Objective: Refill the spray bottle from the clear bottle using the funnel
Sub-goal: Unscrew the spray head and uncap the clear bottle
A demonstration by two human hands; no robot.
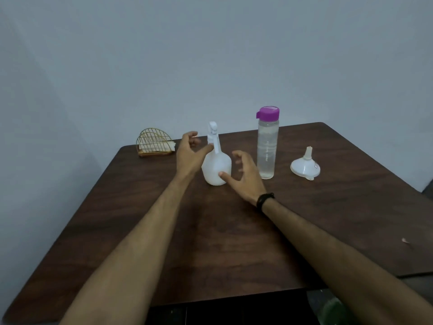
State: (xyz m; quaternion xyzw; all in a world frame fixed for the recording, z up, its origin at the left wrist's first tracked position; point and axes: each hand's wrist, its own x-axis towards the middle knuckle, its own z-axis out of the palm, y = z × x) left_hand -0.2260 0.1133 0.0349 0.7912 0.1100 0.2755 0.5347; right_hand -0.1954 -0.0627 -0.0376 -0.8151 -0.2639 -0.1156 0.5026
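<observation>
Centrally, a white, translucent spray bottle point(216, 166) of rounded, squat shape with a slim neck and a white trigger head is seen standing upright on a dark brown wood-grain worktop point(210, 242). It is flanked by both hands, neither of which is closed around it. The left hand point(189, 152) is held open at the neck, its thumb laid against the neck and its fingers loosely curved in the air behind. The right hand point(243, 175) is spread open at the lower body, its thumb tip touching the plastic while the fingers are kept apart from it. A black band point(264, 200) is worn on the right wrist. Just right of that hand, a tall, smooth clear bottle point(267, 148) is stood upright, filled with clear liquid and capped with a purple lid. Further right, a white plastic funnel point(305, 166) is set mouth down, spout pointing up. At the far left corner, a gold wire holder point(153, 144) with white napkins is placed. Behind the worktop, a plain pale grey-blue wall point(210, 55) is seen.
</observation>
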